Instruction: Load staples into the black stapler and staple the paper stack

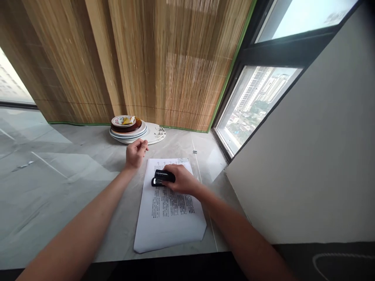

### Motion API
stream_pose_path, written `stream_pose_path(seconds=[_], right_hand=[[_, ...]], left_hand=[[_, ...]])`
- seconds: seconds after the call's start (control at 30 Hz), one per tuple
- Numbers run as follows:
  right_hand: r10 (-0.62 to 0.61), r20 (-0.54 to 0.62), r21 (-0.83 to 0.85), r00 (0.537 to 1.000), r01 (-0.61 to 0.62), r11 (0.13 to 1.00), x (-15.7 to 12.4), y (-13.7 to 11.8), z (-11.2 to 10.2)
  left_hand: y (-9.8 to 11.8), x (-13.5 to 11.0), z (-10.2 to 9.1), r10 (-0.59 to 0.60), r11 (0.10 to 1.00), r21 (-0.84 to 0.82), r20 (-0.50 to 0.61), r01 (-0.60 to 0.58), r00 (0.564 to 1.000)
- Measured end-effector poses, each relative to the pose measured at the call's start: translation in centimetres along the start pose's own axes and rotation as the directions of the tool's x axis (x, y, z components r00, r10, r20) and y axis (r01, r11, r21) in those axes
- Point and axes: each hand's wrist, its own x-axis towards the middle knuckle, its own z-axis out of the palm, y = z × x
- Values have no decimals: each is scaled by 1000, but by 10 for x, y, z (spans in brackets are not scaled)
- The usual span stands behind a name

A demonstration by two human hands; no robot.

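Nearest on the surface (96,175), printed sheets (168,230) lie stacked; over their upper half the right hand (182,179) grips a black stapler (164,175), arms apart, well inside the edges. No staple shows, so fastening seems left to do. Farther, left hand (135,153) curls closed, nothing visible inside; beyond, stacked plates (137,133).

Stapler (164,175) in right grip (182,179) (printed paper (168,224) beneath).

The grey marbled surface (73,191) bears a stack of plates (130,132) and printed papers (170,230).
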Motion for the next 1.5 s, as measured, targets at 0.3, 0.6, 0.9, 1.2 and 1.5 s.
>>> stream_pose_path(seconds=[0.3,0.6,0.9,1.2,1.5], right_hand=[[325,-376,-118,868,-393,912,-14,75,-47],[388,-55,-444,920,-371,815,46,51,32],[54,125,-410,991,2,912,113,-5,88],[22,150,-443,989,48,895,55,16,44],[135,75,-371,988,-98,923,21,62,3]], left_hand=[[6,7,-8,-255,847,-486,-17,215,967],[16,8,-26,-341,514,-802,135,305,930],[14,13,-39,-327,510,-842,1,178,945],[13,12,-33,-325,481,-844,80,238,942],[11,9,-16,-310,511,-781,221,358,925]])
